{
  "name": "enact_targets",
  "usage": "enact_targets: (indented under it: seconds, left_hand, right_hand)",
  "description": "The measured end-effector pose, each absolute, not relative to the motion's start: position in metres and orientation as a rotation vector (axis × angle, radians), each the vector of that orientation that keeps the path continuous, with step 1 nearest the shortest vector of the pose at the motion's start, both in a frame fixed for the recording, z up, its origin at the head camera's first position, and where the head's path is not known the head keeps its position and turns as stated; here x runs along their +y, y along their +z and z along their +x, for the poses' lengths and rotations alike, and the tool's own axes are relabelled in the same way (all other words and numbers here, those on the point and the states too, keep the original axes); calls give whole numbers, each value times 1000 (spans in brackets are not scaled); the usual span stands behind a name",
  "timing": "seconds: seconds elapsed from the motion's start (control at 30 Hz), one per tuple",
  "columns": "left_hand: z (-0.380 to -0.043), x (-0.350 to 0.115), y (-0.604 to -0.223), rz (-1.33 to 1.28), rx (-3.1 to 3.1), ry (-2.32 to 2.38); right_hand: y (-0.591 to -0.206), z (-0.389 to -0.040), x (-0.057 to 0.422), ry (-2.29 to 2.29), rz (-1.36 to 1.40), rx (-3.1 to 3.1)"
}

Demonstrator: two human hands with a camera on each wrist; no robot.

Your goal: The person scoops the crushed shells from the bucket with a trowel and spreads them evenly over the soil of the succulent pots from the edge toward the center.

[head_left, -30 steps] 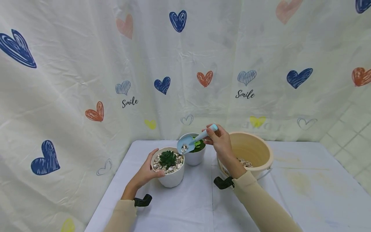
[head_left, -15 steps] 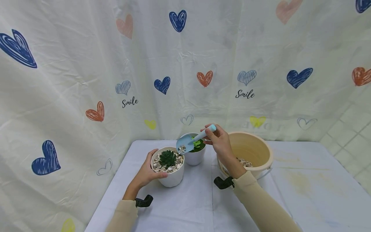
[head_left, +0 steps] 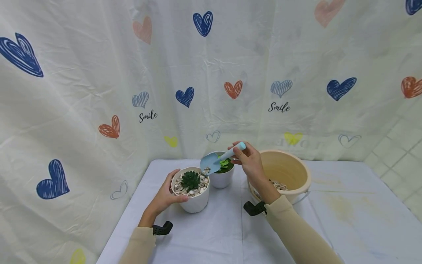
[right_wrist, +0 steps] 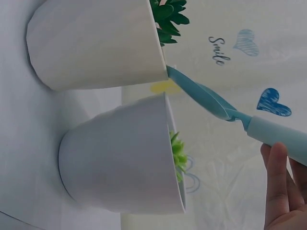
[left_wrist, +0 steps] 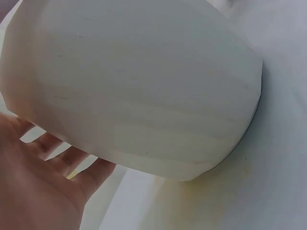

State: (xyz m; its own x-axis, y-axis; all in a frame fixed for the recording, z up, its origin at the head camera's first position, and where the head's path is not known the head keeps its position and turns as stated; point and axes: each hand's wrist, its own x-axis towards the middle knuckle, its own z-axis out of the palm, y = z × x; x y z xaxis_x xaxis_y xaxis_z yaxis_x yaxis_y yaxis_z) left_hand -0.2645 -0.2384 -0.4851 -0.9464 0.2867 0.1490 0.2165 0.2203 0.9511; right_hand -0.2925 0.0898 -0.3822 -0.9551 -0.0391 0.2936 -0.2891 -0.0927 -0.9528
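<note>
The near white pot [head_left: 196, 202] holds a dark-green succulent [head_left: 190, 180] among pale pebbles [head_left: 179, 189]; the left hand [head_left: 166, 197] grips it at nine o'clock, fingers spread. Farther, the light-blue scoop [head_left: 210, 161], bearing some pebbles, slants down to two o'clock on the pot's rim, handle pinched by the right hand [head_left: 250, 163].

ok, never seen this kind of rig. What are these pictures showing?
No robot here: a person's two bare hands. The wide picture is from a head camera looking forward and down; the other two are from cameras on the wrists.

On the white-covered table stand the front pot, with a dark plant amid pebbles; the rear pot, with a light plant; and a bucket with more pebbles inside.

The left hand holds the front pot. The right hand holds a blue scoop carrying pebbles, its tip at that pot's rim.
</note>
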Motion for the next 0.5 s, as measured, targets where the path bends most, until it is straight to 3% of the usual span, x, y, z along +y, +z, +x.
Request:
enact_targets:
  seconds: [0.5]
  left_hand:
    - [-265,-249,-485,614,2306,1913]
  right_hand:
    - [-384,-292,90,2180,447,-1980]
